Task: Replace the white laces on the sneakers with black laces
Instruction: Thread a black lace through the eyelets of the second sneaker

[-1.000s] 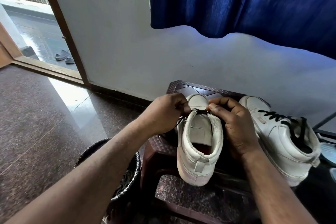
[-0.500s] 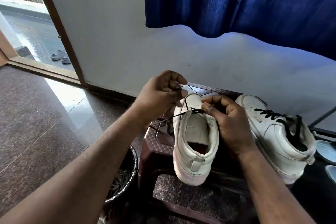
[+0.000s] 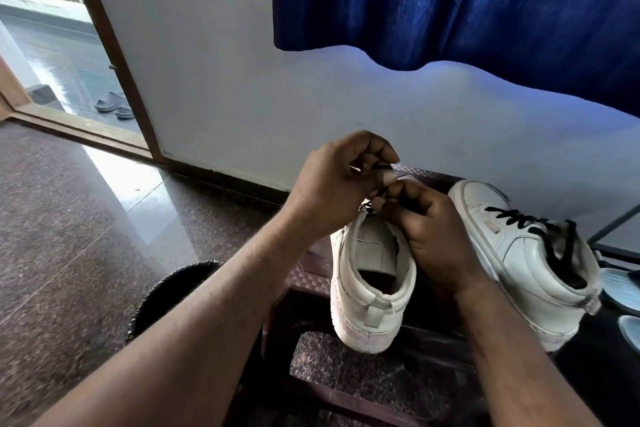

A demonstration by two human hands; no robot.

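Left hand, centre frame: fingers curled, thumb and fingertips pinching the black lace just above the shoe. The lace runs down to the top eyelets, mostly hidden by fingers.
Right hand, just below and right of the left, knuckles nearly touching it: fingers curled round the near sneaker at the throat, gripping its right side. Can't tell if it also pinches the lace.
Near sneaker: white, heel towards the camera, resting on the brown stool, lower centre.
Second sneaker: white, right of the first on the same stool, laced with black lacing.
Black basket on the floor, lower left, partly behind the left forearm.
Blue curtain upper right. Slippers outside the doorway, upper left.
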